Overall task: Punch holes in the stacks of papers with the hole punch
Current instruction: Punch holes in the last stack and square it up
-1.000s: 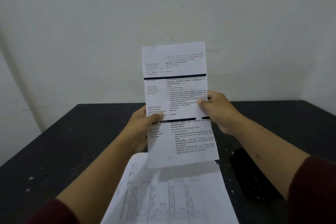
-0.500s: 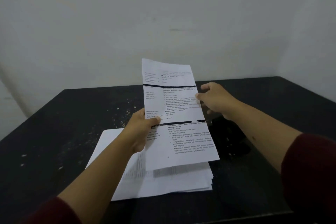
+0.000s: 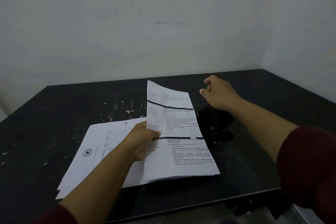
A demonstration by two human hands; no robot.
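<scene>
L hand (image 3: pixel 143 139) pinches folded sheet (image 3: pixel 179 132) at its left edge; R hand (image 3: pixel 221 92) spread, empty, far of black hole punch (image 3: pixel 215 122).

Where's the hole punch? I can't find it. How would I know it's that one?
Look at the black table, then at the right edge of the folded papers in the left hand. The hole punch sits there, under the right hand's wrist. It's the only lumpy black thing; everything nearby is flat white paper.
</scene>
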